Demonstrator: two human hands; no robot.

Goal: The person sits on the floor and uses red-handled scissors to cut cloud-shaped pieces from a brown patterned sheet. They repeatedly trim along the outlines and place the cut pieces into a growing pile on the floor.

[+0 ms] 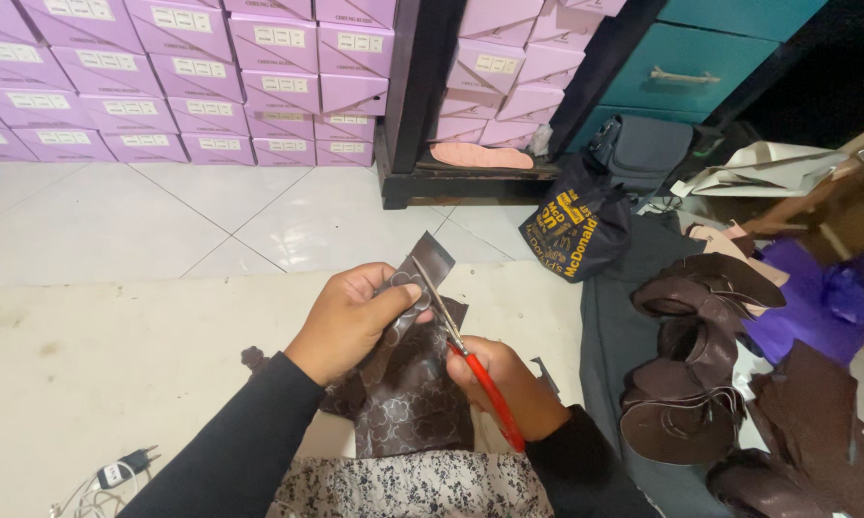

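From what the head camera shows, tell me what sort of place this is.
Probably a small footwear workshop. Stacked lilac shoe boxes line the wall, cut brown leather pieces lie piled on the right, and the left hand holds patterned brown material while the right hand cuts it with red-handled scissors.

Lilac shoeboxes (pixel 163 86) with white end labels (pixel 280 36) stacked along back wall; black printed plastic bag (pixel 574 230) on floor, right.

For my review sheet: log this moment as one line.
left hand: holds brown patterned sheet | right hand: red-handled scissors, blades at sheet | cut brown pieces piled right
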